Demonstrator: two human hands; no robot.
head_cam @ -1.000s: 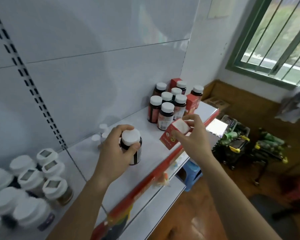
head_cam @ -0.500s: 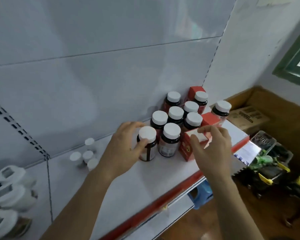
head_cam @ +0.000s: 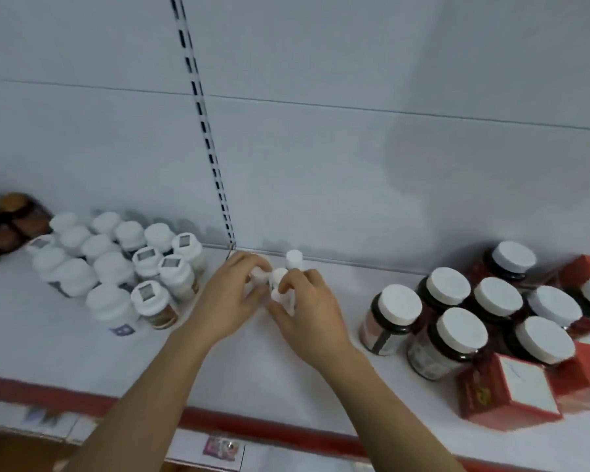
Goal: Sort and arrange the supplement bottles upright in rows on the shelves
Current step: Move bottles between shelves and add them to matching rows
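Note:
Several small white bottles stand near the shelf's back wall at the centre. My left hand closes on one small white bottle at the left of that cluster. My right hand closes on another small white bottle just right of it. On the right, several dark supplement bottles with white caps stand upright in rows. On the left stands a group of white bottles with white lids.
Red boxes sit at the right front beside the dark bottles. Brown items lie at the far left. The white shelf has a red front edge, and a slotted upright runs up the back wall.
My left hand let go of the dark bottle and my right hand left the red box. Both hands moved left to the small white bottles, and the view swung left.

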